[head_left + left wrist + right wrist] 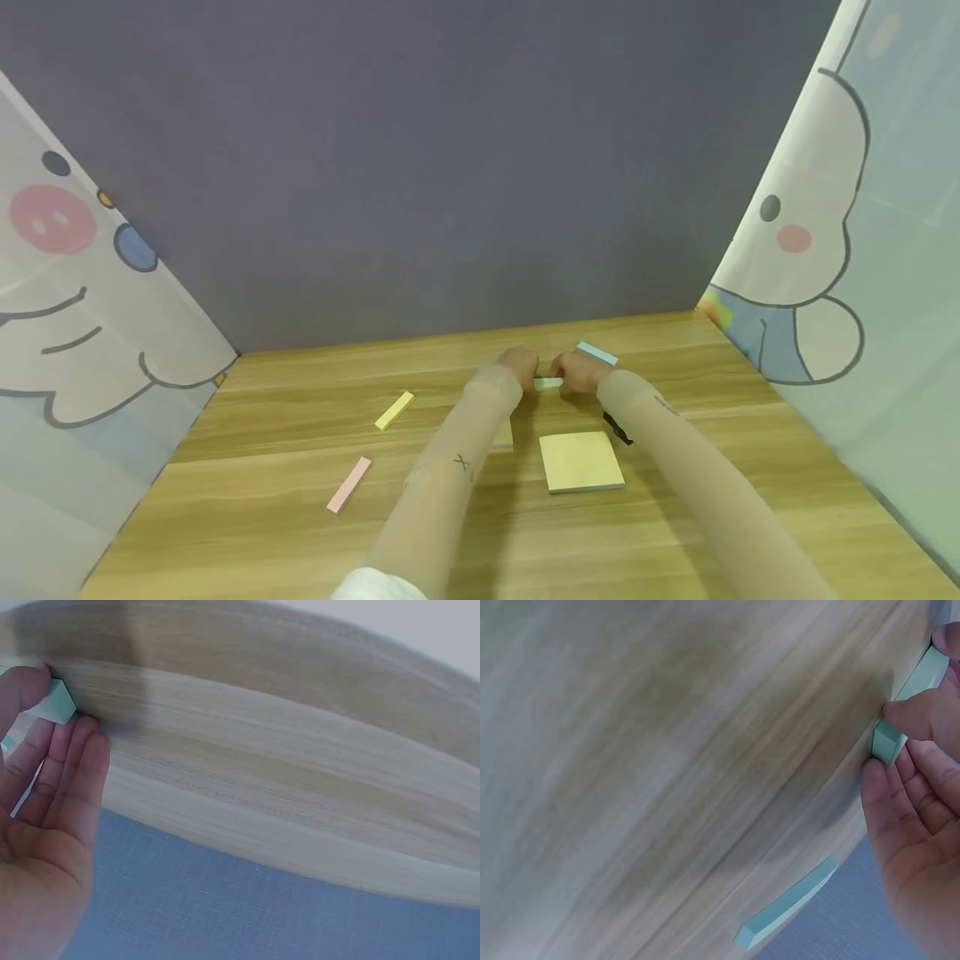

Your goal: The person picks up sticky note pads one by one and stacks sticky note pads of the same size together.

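Note:
A pale green sticky-note strip [548, 384] lies between the two hands near the back of the wooden table. The left hand [519, 367] pinches its left end; in the left wrist view the thumb and fingers of that hand [56, 795] close on the green block [57, 703]. At its other end, the right hand [579, 372] grips the strip, and the right wrist view shows this hand [922, 795] with thumb and fingers on the green strip [922, 679]. Just behind the right hand is a light blue strip [597, 353].
A square yellow pad [581, 462] lies in front of the hands, with another pad [502, 437] partly under the left forearm. A black object [618, 428] is beside the right forearm. Left of the arms are a yellow strip [394, 411] and a pink strip [349, 485].

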A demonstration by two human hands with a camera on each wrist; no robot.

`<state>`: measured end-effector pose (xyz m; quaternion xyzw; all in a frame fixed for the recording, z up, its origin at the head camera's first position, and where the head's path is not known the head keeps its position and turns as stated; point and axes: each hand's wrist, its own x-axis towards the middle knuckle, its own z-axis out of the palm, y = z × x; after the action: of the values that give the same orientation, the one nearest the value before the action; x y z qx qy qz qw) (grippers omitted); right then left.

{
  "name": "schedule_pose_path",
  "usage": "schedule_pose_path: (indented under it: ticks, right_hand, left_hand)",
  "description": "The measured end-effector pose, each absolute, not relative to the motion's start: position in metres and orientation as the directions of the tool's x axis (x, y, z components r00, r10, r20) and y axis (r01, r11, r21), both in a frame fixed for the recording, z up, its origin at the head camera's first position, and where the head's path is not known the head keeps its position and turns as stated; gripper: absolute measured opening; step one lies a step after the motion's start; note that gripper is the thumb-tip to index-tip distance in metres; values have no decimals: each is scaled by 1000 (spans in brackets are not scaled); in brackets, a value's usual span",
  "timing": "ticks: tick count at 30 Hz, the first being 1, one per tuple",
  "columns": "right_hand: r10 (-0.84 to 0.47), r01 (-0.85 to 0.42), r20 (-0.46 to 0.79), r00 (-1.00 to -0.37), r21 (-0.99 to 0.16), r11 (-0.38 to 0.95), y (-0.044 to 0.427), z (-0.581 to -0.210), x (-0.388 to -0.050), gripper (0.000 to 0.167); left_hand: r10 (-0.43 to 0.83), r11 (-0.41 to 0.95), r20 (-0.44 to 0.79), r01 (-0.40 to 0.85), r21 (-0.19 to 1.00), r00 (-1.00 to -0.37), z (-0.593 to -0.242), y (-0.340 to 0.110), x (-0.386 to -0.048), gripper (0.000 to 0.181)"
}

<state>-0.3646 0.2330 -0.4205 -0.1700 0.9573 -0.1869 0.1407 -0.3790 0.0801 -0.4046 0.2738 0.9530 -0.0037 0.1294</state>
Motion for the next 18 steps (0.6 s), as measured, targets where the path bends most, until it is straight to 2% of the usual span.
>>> schedule_pose_path:
  ticks: [5, 12, 18]
  right_hand:
    - [-354, -244, -236, -905, -395, 886, 230, -420, -360, 27]
    - [-359, -242, -232, -904, -415, 877, 226, -421, -355, 31]
    - [-369, -263, -217, -904, -397, 879, 227, -420, -353, 29]
  left_hand:
    - [537, 839, -238, 541, 54, -809, -407, 76, -377, 23]
    - [553, 824, -210, 566, -4, -807, -412, 73, -376, 20]
    - [536, 841, -224, 538, 55, -814, -411, 72, -371, 23]
